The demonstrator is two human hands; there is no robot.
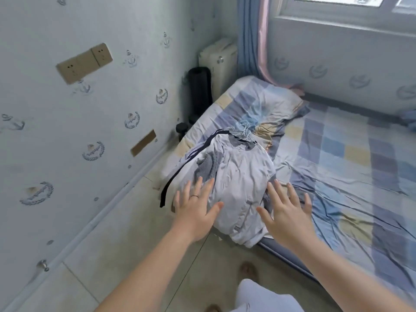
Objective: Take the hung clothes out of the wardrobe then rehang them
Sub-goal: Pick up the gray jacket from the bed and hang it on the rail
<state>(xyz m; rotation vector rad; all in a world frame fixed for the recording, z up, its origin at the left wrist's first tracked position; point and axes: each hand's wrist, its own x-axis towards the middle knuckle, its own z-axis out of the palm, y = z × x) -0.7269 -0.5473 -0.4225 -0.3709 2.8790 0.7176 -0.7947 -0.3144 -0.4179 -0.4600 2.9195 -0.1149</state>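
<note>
- Two hands are spread, fingers apart: the left hand (195, 208) is held at the left flank of the pile of clothes (238, 176).
- The pile is heaped on the bed's (337, 165) near left corner, hangers (245, 131) at its far end.
- The right hand (287, 213) is held equally near, at the right flank.

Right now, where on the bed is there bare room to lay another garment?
Free: the checked sheet right of the clothes pile, between pillow and near edge; also the floor strip between wall and bed. Crowded: the bed's left corner, where pile and hangers lie, left hand and right hand at it.
</note>
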